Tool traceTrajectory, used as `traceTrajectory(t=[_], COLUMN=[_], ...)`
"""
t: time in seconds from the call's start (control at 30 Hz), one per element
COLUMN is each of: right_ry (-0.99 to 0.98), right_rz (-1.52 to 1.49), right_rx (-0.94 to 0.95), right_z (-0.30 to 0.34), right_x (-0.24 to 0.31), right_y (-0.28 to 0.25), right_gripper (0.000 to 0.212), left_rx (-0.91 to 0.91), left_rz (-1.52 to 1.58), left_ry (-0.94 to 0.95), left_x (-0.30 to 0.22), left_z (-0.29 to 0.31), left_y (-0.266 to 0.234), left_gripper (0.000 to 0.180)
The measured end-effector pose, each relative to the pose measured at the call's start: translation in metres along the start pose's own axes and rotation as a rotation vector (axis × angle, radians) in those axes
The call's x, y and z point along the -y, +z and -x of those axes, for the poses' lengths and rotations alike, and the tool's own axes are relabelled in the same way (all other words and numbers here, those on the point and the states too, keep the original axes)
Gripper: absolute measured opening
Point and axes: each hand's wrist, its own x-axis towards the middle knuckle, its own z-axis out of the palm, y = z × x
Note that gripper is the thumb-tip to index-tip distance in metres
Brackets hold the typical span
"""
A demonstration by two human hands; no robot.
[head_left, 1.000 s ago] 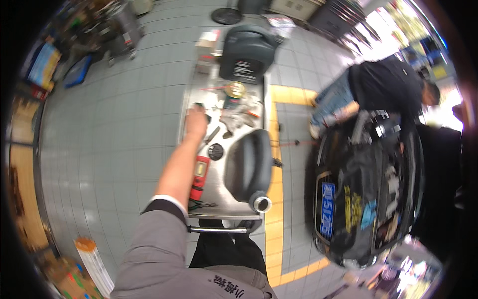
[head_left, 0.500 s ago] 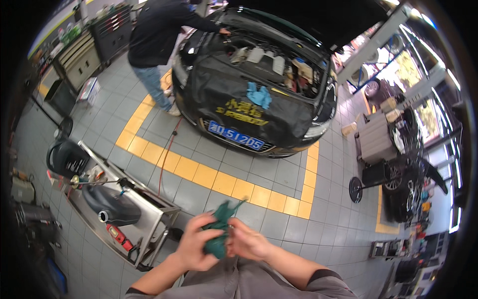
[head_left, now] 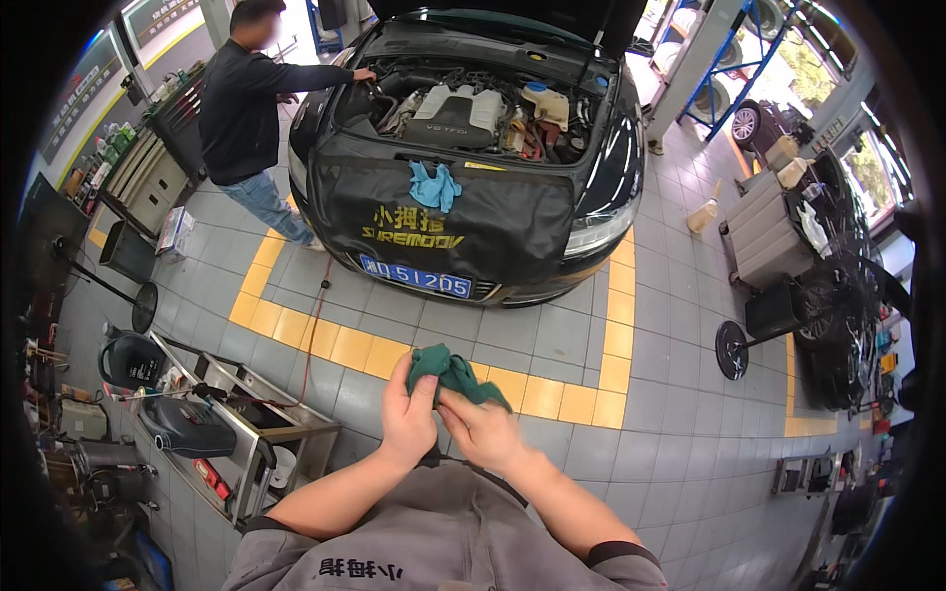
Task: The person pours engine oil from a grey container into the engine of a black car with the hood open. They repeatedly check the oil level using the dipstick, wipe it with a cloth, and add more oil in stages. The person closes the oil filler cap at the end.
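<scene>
Grasping a crumpled dark-green cloth (head_left: 453, 377) in our left hand (head_left: 410, 418) and right hand (head_left: 483, 430), we face a glossy black car (head_left: 613, 182) (engine bay (head_left: 468, 116) exposed).

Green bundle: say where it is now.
In the head view, the green bundle is just below centre, held by the left hand and right hand.

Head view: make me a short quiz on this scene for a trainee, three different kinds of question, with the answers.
1. True or false: the left hand and right hand both touch the green bundle.
2. What colour is the crumpled thing on the black cover?
A) red
B) blue
C) white
3. Fill in the blank: the cart stands to the ____ of the left hand.

Key: 1. True; 2. B; 3. left.
</scene>
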Motion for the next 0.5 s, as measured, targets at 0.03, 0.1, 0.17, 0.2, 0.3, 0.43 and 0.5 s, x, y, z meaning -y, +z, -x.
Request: traceTrajectory(t=[0.03, 0.1, 0.17, 0.2, 0.3, 0.43, 0.5], right_ry=[0.028, -0.002, 0.034, 0.034, 0.127, 0.753, 0.72], right_rz=[0.134, 0.393, 0.456, 0.481, 0.245, -0.616, -0.685], right_rx=[0.156, 0.364, 0.465, 0.5, 0.287, -0.099, -0.066], right_z=[-0.006, -0.025, -0.049, -0.065, -0.114, -0.195, -0.233], right_x=[-0.014, -0.043, -0.071, -0.085, -0.121, -0.171, -0.192], right_y=[-0.009, -0.024, -0.031, -0.032, -0.041, -0.054, -0.047], right_gripper=[0.027, 0.034, 0.036, 0.038, 0.039, 0.039, 0.035], left_rx=[0.002, 0.057, 0.179, 0.219, 0.145, 0.328, 0.495], left_rz=[-0.068, -0.324, -0.307, -0.214, -0.221, -0.085, -0.154], left_ry=[0.014, -0.051, -0.341, -0.394, -0.161, -0.101, 0.169], left_x=[0.011, 0.032, 0.051, 0.06, 0.084, 0.079, 0.074], left_z=[-0.013, -0.045, -0.081, -0.101, -0.174, -0.278, -0.316], left_y=[0.0, 0.002, 0.002, 0.007, 0.032, 0.035, 0.054], left_gripper=[0.027, 0.027, 0.028, 0.028, 0.028, 0.043, 0.054])
